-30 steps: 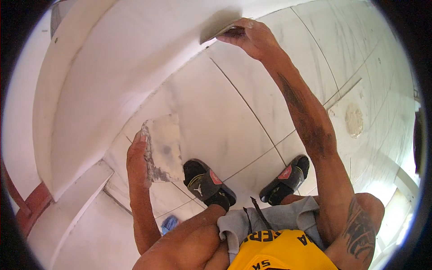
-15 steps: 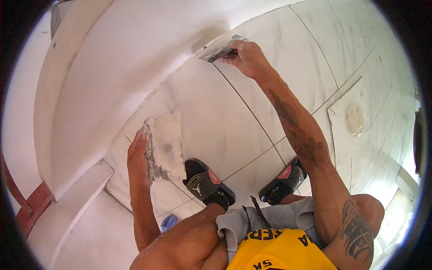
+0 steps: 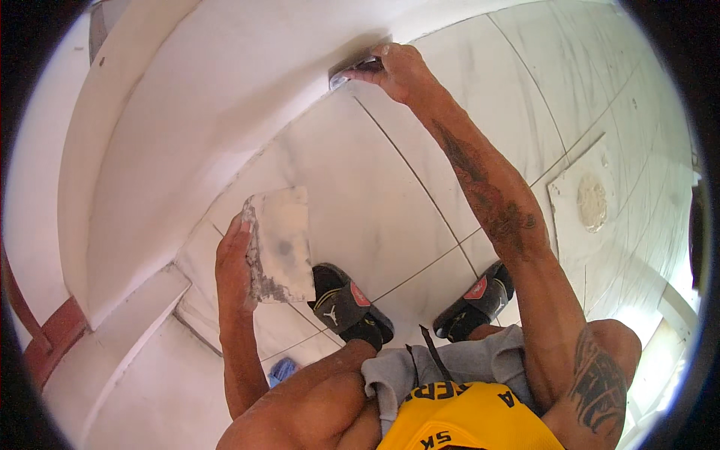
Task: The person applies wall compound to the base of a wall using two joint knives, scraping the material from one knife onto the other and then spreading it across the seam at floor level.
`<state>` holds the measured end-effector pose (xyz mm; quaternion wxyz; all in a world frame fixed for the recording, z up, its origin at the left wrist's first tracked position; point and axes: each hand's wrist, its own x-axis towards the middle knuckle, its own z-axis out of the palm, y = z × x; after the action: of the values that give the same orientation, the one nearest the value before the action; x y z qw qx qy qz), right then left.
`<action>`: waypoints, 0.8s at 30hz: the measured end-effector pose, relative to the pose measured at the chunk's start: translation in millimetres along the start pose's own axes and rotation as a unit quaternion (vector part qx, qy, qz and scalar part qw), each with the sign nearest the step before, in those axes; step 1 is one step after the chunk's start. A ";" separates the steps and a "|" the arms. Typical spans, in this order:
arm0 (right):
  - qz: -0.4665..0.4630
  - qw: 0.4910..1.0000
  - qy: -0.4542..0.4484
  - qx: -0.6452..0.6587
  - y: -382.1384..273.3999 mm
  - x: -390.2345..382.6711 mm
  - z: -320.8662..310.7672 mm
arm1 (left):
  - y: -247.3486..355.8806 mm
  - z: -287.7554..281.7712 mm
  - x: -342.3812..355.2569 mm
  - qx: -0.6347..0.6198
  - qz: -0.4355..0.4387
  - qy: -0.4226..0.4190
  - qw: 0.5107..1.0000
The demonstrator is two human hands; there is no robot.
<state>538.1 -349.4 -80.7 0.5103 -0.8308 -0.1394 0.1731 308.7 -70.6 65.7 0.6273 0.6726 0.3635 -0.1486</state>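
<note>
At the far side, my right hand [image 3: 403, 73] grips a flat metal putty knife [image 3: 340, 76], its blade against the foot of the white wall [image 3: 210, 105]. Part of the blade is hidden behind my fingers. My left hand [image 3: 234, 259] holds a flat, pale rectangular plate [image 3: 285, 244] by its left edge, above the floor near my left foot. Grey and cream filler is smeared over that plate, thickest along its left and lower edges.
White marbled tiles [image 3: 352, 172] cover the floor. On the right lies a thin pale board [image 3: 577, 176] with a round dollop of filler [image 3: 592, 202]. A blue crumpled item [image 3: 283, 371] is beside my left leg. A white ledge [image 3: 142, 319] juts out at left; my black slides [image 3: 345, 307] are below.
My right hand has moved the putty knife slightly up and left, off the floor edge and onto the wall, tilting it. The left hand and its plate have shifted slightly right.
</note>
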 end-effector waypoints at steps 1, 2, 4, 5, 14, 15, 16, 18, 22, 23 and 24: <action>0.001 0.995 0.037 0.098 3.7 -0.5 -2.5 | -0.2 2.8 0.4 0.014 -0.005 0.035 0.999; -0.007 0.977 0.071 0.199 -1.0 -0.7 0.7 | 0.2 1.2 0.1 0.015 -0.006 0.037 0.999; -0.021 0.962 0.071 0.263 -7.2 -9.7 -5.0 | 2.2 -1.9 -0.5 -0.001 -0.005 -0.002 1.000; -0.026 0.956 0.070 0.285 -17.6 -16.6 -8.1 | 0.7 -7.2 0.6 -0.001 -0.005 0.000 1.000; 0.147 0.818 0.202 0.518 -21.1 -84.6 -24.2 | 8.1 -3.2 0.0 -0.017 0.006 -0.053 0.998; 0.137 0.839 0.187 0.493 -14.8 -82.2 -24.3 | 9.5 0.6 -3.0 0.025 0.006 -0.005 1.000; 0.127 0.858 0.172 0.467 -8.4 -78.9 -24.8 | 10.1 2.6 -4.9 0.066 0.006 0.042 0.997; 0.067 0.925 0.139 0.348 14.0 -64.7 -29.6 | -1.2 -4.9 0.9 0.050 0.011 0.027 0.998; 0.115 0.819 0.174 0.535 -8.5 -46.5 -26.6 | 1.7 -2.7 -2.3 0.057 0.013 0.019 0.998; 0.112 0.820 0.178 0.532 5.7 -40.6 -36.0 | 3.6 -0.5 -3.3 0.055 0.016 0.014 0.998; 0.048 0.921 0.121 0.367 35.7 -29.9 -50.0 | 4.3 3.2 -3.1 0.029 0.020 0.007 0.999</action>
<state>534.6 -417.2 -87.4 0.7834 -0.6057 0.0364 0.1342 310.3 -74.4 70.4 0.6082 0.6985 0.3494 -0.1415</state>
